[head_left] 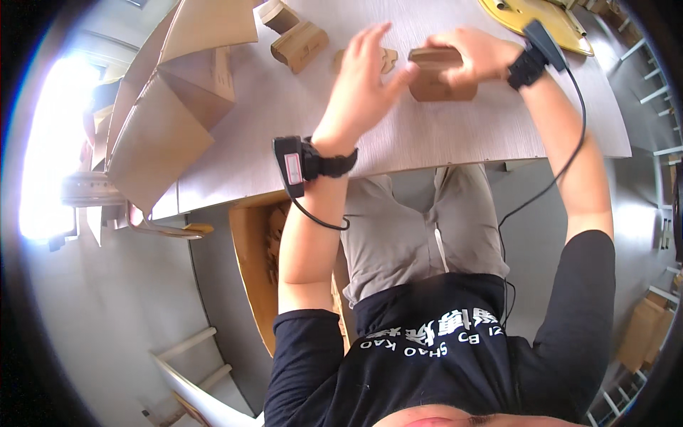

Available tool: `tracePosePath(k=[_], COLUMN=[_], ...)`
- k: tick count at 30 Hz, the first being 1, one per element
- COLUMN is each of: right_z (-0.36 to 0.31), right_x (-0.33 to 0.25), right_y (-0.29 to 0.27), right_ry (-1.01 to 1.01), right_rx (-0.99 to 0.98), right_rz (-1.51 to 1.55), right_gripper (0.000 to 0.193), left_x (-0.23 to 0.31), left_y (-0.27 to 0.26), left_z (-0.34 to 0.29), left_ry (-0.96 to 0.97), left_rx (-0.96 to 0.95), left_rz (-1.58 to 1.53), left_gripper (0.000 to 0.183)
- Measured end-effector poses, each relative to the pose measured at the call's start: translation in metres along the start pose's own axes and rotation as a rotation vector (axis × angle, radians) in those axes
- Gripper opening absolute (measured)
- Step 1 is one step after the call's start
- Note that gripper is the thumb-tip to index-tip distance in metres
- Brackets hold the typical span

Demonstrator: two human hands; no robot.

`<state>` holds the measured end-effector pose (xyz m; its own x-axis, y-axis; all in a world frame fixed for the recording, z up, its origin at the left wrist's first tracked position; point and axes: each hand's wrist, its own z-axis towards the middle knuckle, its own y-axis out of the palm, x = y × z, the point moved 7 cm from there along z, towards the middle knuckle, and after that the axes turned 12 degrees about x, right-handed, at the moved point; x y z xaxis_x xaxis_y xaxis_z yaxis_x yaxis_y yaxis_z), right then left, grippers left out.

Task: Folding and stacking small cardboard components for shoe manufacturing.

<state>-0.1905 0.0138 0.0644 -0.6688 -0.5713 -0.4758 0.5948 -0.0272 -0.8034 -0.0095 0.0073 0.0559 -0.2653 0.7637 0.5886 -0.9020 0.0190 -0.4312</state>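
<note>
Holding a small brown box (pixel 445 90) well to the right of the big open carton (pixel 156 153), the right hand (pixel 469 60) has its fingers bent snugly round it. Left hand (pixel 359 82) is spread wide, nothing in it that I can see, thumb right by that box, can't tell if it's touching. Progress-wise, two folded cardboard pieces (pixel 300 47) on the table (pixel 249 121) closer to the carton look done to me, the held box seems mostly shaped, and a cutout (pixel 388 61) farther from the carton than that pair looks unfolded.
</note>
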Motion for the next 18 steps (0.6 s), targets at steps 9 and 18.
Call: tracePosePath(k=[9,18], right_z=[0.077,0.055], right_x=[0.168,0.034], right_y=[0.032,-0.024], right_ry=[-0.47,0.131], right_rx=[-0.126,-0.065], right_rz=[-0.643,-0.416], right_gripper=[0.017,0.079], left_x=[-0.029,-0.028], left_y=[0.038,0.022], left_z=[0.022,0.029], left_ry=[0.117,0.085], left_rx=[0.041,0.184], left_rz=[0.152,0.063], left_gripper=[0.048,0.043])
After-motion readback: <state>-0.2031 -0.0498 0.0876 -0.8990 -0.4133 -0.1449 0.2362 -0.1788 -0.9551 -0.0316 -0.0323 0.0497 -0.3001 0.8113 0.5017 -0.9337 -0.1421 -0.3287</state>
